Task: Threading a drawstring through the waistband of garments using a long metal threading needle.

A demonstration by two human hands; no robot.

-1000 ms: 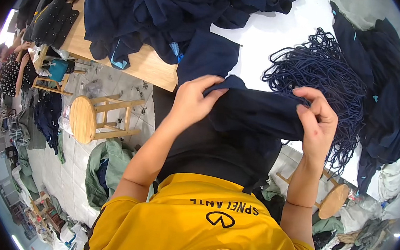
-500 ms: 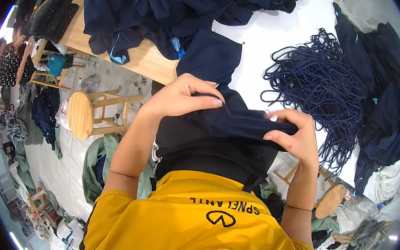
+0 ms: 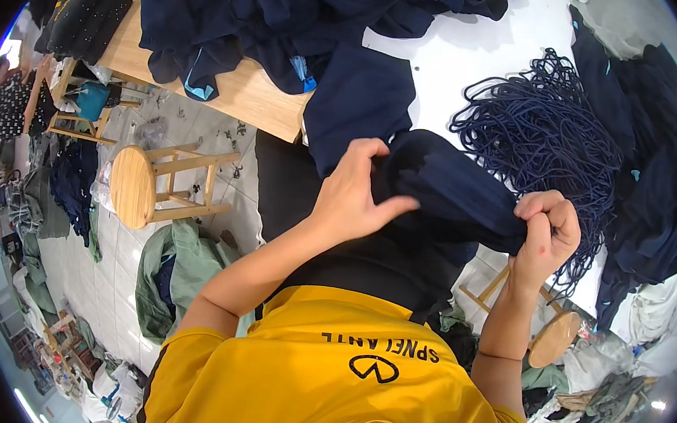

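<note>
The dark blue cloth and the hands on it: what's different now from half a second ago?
The left hand has shifted right and opened its pinch, thumb and fingers now apart. The right hand has moved right, gripping the end of the dark blue cloth, which now spreads broader instead of bunched. The cord pile and wooden stool stayed put.

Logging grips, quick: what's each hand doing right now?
Left hand: open, spread beside the navy cloth; contact unclear.
Right hand: closed, holding that cloth's right end.
</note>
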